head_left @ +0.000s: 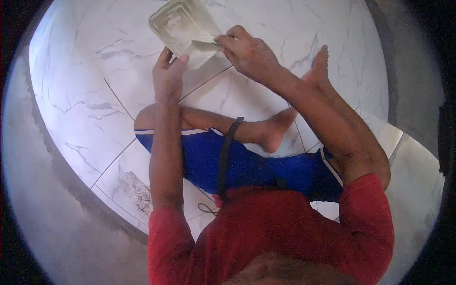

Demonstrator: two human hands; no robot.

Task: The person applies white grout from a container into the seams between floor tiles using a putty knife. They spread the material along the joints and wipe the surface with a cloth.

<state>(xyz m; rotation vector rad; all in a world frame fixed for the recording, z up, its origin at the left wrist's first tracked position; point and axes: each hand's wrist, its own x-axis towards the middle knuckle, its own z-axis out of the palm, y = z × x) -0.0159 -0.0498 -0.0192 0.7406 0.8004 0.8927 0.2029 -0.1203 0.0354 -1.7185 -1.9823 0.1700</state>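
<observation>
A shallow, translucent, pale rectangular plastic container (173,23) is held up at the top centre, tilted, with an angled piece or flap at its lower right end. My left hand (168,73) grips its lower left edge with thumb and fingers. My right hand (247,52) has its fingers closed at the container's right corner, where a small thin, shiny bit shows; I cannot make out whether that is a separate thing.
I sit cross-legged on white veined tiles (76,118), with a dark strap (225,156) across my lap. A crumpled pale bundle of strands (135,190) lies at lower left, near a thin cord loop (206,209). Grey concrete (85,228) borders the tiles.
</observation>
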